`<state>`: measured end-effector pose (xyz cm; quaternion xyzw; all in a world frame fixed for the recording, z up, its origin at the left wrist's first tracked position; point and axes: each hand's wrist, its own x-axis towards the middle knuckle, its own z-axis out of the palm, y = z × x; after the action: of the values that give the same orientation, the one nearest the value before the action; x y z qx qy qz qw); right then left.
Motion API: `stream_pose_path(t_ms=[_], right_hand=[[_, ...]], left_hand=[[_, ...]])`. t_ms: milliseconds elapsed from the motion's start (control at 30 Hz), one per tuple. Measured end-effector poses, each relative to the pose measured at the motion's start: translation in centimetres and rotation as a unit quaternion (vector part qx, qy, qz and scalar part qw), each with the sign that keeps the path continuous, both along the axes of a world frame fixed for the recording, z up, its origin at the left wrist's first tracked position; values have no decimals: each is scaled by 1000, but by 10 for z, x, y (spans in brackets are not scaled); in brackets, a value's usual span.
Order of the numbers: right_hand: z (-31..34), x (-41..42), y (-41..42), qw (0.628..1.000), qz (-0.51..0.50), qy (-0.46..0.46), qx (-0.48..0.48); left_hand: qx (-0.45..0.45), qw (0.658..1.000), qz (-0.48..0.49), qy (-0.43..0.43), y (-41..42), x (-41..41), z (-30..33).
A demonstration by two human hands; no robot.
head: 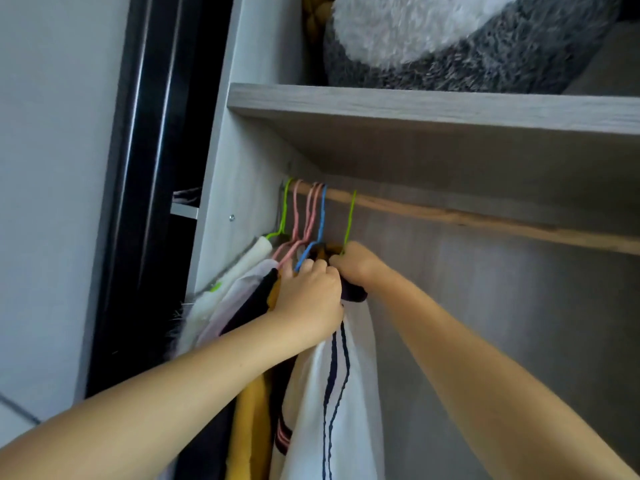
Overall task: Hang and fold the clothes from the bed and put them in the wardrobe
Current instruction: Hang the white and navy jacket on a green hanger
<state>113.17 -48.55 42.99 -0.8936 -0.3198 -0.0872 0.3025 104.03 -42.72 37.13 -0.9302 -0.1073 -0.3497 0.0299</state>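
Hanging from the green hanger (349, 216) on the wardrobe rail (450, 213), the white striped top (346, 393) is best settled while its dark collar is pinched by the curled fingers of the left hand (308, 292) and right hand (353, 263), shoulders being evened before release.

I can read no text, label, brand or number anywhere here, not on anything in front of me.

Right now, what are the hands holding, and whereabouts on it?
Both the left hand and right hand grip the white striped garment at its dark collar, just below the green hanger hooked on the rail.
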Motion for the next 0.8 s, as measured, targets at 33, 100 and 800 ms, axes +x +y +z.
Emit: stream_pose_path(t_ms=[33, 100, 800], right_hand=[[-5, 7, 4, 1000, 0, -2, -6], [-10, 17, 10, 1000, -5, -19, -14], [-145, -109, -242, 986, -154, -63, 1]], left_hand=[[18, 1000, 17, 12, 3, 4, -5], [43, 998, 41, 17, 7, 12, -14], [110, 941, -319, -1, -163, -66, -103]])
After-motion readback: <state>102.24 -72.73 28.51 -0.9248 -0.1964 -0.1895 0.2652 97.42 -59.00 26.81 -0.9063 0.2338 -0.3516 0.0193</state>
